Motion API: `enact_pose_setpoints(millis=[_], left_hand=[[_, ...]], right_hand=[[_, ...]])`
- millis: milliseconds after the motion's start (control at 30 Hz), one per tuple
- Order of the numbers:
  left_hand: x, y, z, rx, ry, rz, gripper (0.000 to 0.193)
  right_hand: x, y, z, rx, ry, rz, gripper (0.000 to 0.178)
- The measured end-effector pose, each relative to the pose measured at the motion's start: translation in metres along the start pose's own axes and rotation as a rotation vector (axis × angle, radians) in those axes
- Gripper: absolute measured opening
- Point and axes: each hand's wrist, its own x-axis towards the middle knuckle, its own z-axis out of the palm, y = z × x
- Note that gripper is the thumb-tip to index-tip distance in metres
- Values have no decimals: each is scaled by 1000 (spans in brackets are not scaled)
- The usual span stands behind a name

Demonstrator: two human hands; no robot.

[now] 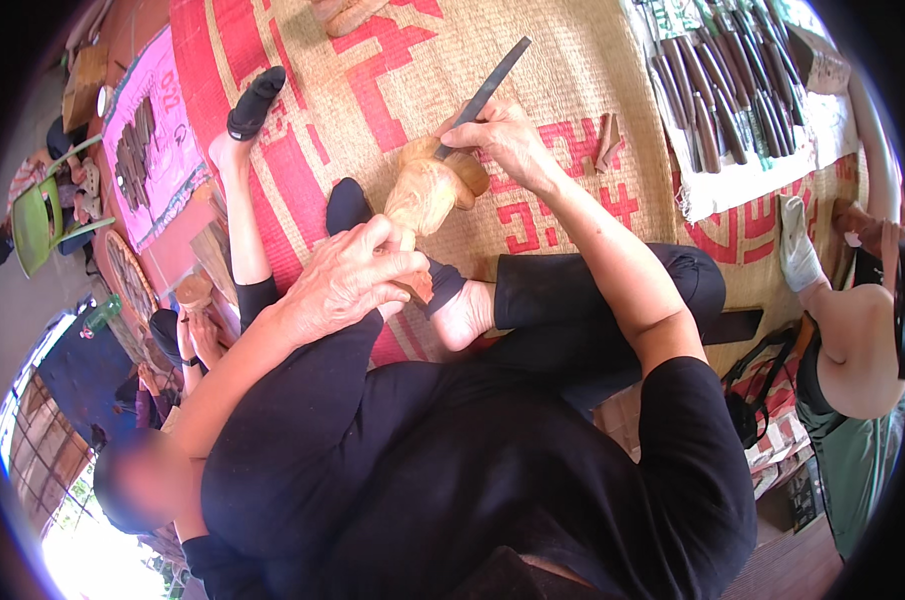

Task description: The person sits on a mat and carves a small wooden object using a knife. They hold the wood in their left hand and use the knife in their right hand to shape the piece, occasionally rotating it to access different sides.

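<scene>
A pale yellow-brown wooden carving (420,198), rounded and shaped with a broader brown end, lies tilted between my two hands above the mat. My left hand (348,275) is closed around its narrow near end. Beneath those fingers a reddish-brown piece (416,285) shows in part; its kind I cannot make out. My right hand (508,145) grips a long, flat, dark metal file (488,95), which slants up and to the right. The file's lower end rests at the far part of the carving, where my fingers hide some of the contact.
A red-patterned straw mat (563,60) lies underneath, with a wood scrap (608,142) on it. Many dark-handled carving tools (723,100) lie on white cloth at right. Dark tools (136,155) lie on a pink sheet (168,85) at left. Other people sit on both sides.
</scene>
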Motion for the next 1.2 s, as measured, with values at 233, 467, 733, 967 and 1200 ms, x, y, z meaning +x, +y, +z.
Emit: enact_pose_setpoints(millis=[233,467,733,967,1200], left_hand=[[-4,-1,1,13,-26,13,38],[-5,-4,2,9,-18,1,39],[-6,-4,3,-17,-2,-1,40],[-3,-1,1,-20,-4,11,39],[-3,-2,0,-10,-21,-9,39]], right_hand=[[8,-5,-24,83,162,-10,16],[7,5,-17,5,102,33,14],[4,-5,-9,43,-9,18,13],[12,0,-40,107,187,-28,14],[9,-5,-23,19,13,44,13]])
